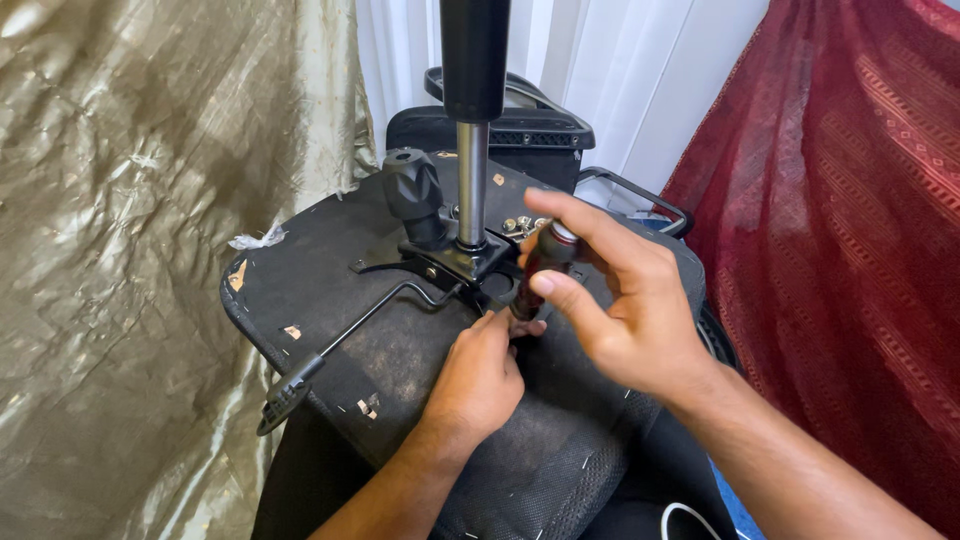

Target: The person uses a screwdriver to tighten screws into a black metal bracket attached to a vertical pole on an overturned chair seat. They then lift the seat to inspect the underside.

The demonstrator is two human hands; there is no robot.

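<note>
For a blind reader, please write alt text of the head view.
A right hand holds a dark-handled screwdriver upright on an upturned office chair seat, while the left hand steadies its tip by the black metal mechanism and gas cylinder.

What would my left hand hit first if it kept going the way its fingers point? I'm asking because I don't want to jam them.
Probably the screwdriver shaft your left hand already touches, then the black seat plate; depth unclear.

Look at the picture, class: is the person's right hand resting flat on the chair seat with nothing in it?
No: the right hand is raised, gripping a dark screwdriver handle beside the metal mechanism plate.
</note>
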